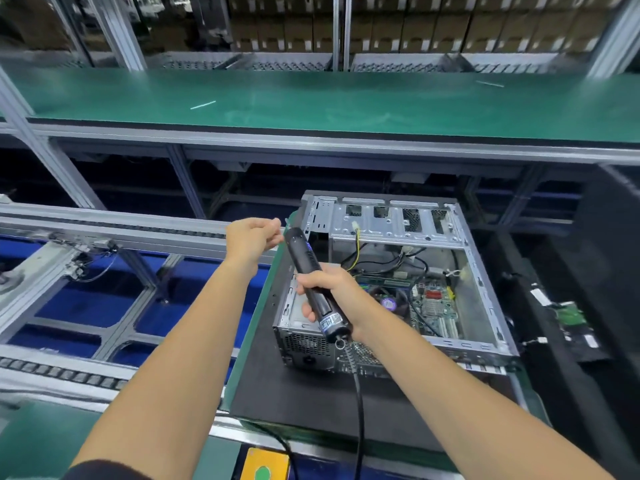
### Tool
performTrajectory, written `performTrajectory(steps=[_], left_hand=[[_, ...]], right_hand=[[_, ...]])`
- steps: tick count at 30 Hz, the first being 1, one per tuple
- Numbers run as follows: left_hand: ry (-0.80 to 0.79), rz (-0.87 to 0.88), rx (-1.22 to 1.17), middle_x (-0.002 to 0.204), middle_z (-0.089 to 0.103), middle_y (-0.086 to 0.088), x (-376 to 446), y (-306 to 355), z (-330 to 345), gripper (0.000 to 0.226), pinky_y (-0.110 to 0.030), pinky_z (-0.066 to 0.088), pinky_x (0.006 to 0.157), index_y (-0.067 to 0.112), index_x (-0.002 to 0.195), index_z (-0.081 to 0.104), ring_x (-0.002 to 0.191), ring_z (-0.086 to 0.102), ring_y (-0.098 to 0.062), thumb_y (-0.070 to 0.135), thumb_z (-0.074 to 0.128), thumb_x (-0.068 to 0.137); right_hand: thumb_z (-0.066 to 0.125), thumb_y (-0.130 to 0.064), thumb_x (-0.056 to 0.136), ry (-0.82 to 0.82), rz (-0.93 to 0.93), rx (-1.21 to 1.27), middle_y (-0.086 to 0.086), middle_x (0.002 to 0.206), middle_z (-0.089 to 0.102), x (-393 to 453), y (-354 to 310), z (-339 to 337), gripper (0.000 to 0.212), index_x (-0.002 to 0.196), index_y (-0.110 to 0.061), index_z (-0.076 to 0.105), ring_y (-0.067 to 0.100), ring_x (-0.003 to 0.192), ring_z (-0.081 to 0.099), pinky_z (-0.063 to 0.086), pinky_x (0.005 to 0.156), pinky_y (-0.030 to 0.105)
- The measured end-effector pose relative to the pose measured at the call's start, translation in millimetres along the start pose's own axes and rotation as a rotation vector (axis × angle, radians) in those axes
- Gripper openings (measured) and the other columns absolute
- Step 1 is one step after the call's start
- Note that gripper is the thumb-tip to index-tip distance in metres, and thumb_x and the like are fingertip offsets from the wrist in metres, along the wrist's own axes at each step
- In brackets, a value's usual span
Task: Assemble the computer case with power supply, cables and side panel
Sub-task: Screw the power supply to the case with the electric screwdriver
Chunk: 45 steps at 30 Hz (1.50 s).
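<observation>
Right hand (327,292) grips a black cylindrical screwdriver (317,289) above the open metal case (398,282); left hand (252,239) pinches its tip

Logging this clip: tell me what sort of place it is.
Most likely an electronics assembly line in a factory. An open computer case lies on a mat, the right hand grips a corded electric screwdriver, and a long green conveyor belt runs behind.

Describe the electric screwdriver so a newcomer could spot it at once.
Find the open computer case on the black mat. Above its left edge, the right hand grips an electric screwdriver: the only long black cylinder, its cable trailing toward the viewer.
</observation>
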<state>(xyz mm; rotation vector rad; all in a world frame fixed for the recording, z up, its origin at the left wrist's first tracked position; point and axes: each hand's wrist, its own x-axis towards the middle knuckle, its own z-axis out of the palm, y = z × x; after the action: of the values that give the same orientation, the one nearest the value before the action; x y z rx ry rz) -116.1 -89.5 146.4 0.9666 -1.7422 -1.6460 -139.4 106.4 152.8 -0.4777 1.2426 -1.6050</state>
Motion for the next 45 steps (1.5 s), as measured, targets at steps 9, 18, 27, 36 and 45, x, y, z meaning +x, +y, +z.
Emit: performTrajectory(steps=[9, 18, 27, 36, 45], left_hand=[[-0.106, -0.019, -0.066, 0.065, 0.063, 0.006, 7.5, -14.1, 8.5, 0.020, -0.023, 0.046, 0.071, 0.009, 0.099, 0.070, 0.062, 0.054, -0.007, 0.004, 0.051, 0.097], [-0.223, -0.042, -0.026, 0.083, 0.066, -0.002, 12.2, -19.3, 8.5, 0.021, -0.020, 0.049, 0.071, 0.012, 0.094, 0.072, 0.072, 0.056, -0.009, 0.005, 0.052, 0.096], [-0.235, -0.076, -0.105, 0.083, 0.067, -0.007, 12.7, -14.3, 12.3, 0.009, -0.016, 0.052, 0.063, 0.003, 0.094, 0.070, 0.071, 0.063, -0.011, 0.005, 0.063, 0.087], [-0.292, -0.317, -0.343, 0.076, 0.065, -0.001, 8.4, -10.5, 24.5, 0.012, -0.025, 0.051, 0.074, 0.006, 0.089, 0.065, 0.071, 0.061, -0.013, 0.014, 0.057, 0.095], [-0.352, -0.292, -0.253, 0.076, 0.065, -0.001, 0.4, -1.8, 33.3, 0.016, -0.023, 0.055, 0.066, 0.006, 0.090, 0.065, 0.070, 0.066, -0.012, 0.015, 0.054, 0.097]], right_hand=[[0.067, -0.013, 0.080, -0.047, 0.033, -0.006, 0.007, 0.078, 0.056, -6.8, 6.4, -12.4, 0.021, 0.090, -0.005, 0.050, 0.019, 0.048, 0.057, 0.049, 0.044, 0.025], [0.069, -0.017, 0.075, -0.071, 0.053, -0.024, 0.005, 0.075, 0.058, -5.6, 8.7, -22.3, 0.025, 0.085, -0.005, 0.050, 0.020, 0.046, 0.057, 0.046, 0.043, 0.023], [0.065, -0.011, 0.084, -0.091, 0.035, -0.044, 0.005, 0.077, 0.057, -6.7, 10.1, -33.1, 0.017, 0.089, -0.006, 0.049, 0.019, 0.047, 0.057, 0.047, 0.044, 0.024], [0.068, -0.014, 0.075, -0.049, 0.016, -0.036, 0.007, 0.079, 0.057, -6.5, 7.9, -37.0, 0.029, 0.094, -0.006, 0.048, 0.020, 0.045, 0.057, 0.047, 0.044, 0.024], [0.069, -0.015, 0.077, -0.012, -0.001, -0.012, 0.008, 0.081, 0.057, -9.7, 13.8, -40.5, 0.030, 0.094, -0.008, 0.046, 0.021, 0.046, 0.056, 0.046, 0.043, 0.025]])
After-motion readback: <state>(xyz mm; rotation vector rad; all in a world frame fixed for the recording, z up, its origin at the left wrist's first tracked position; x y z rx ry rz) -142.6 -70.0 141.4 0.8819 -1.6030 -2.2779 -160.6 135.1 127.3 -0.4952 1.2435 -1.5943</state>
